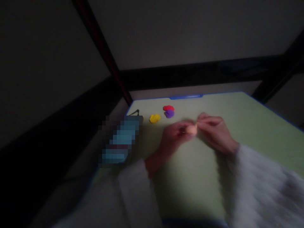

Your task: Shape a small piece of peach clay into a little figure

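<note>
Above the table, my left hand (173, 135) is closed around a rounded lump of peach-coloured modelling clay (191, 129). Beside it, my right hand (215, 131) pinches with thumb and forefinger at the clay's upper right edge. A small pale bit shows at those fingertips, too blurred to tell apart from the lump. Beyond my left hand lie a yellow clay lump (155, 118), a purple one (169, 113) and a red one (168, 108). The purple lump sits against the front of the red.
The pale green table (190, 177) has a blue rim and a blue handle-like strip (186, 97) at its far edge. A pixelated, phone-shaped object (121, 139) stands at the left edge, with a thin dark frame (136, 111) behind it. A wall rises beyond.
</note>
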Demonstrator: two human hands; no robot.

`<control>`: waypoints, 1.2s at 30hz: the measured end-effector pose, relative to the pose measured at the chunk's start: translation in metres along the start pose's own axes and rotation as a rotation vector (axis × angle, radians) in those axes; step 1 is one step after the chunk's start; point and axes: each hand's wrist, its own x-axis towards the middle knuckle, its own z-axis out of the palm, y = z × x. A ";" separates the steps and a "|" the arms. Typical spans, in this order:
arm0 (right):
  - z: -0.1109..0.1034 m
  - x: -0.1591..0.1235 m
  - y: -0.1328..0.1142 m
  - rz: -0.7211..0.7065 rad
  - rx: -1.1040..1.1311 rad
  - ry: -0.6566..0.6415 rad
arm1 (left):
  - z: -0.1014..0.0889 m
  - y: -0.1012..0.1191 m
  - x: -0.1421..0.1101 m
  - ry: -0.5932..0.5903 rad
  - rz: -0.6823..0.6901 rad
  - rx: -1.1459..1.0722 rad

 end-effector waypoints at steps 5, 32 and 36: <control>0.000 -0.001 -0.001 -0.002 0.009 0.017 | -0.002 -0.002 0.001 0.004 -0.003 0.024; 0.009 -0.004 -0.002 0.173 0.112 0.054 | 0.004 0.001 -0.001 0.070 0.066 -0.082; 0.005 -0.002 0.001 0.269 0.248 0.054 | 0.003 0.000 -0.001 0.062 0.080 -0.084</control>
